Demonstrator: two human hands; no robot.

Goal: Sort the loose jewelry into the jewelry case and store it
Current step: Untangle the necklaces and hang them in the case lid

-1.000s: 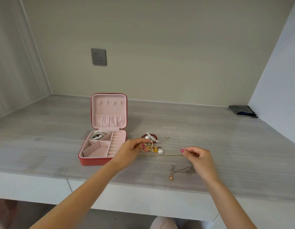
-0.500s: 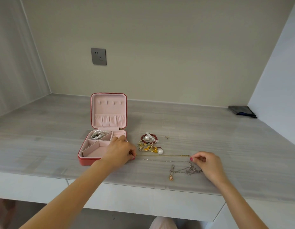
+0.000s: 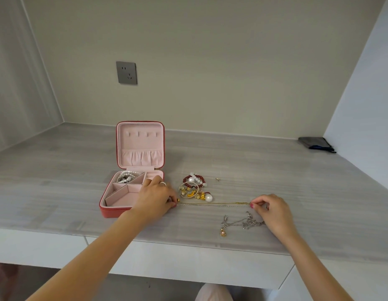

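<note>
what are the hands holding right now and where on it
Both hold one thin gold chain, stretched out over the table: the left hand pinches its left end, the right hand pinches its right end.

A red jewelry case (image 3: 132,170) with pink lining is standing open at centre-left, pearls (image 3: 125,177) lying inside; a thin gold chain (image 3: 212,204) is stretching rightward beside it.

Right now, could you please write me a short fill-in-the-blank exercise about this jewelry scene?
1. The jewelry case stands with its lid ____.
2. Both hands, left and right, pinch the ends of a thin ____ chain.
3. The pearl strand lies in the case's ____ left compartment.
4. The silver necklace lies on the ____.

Missing words: open; gold; back; table
</note>
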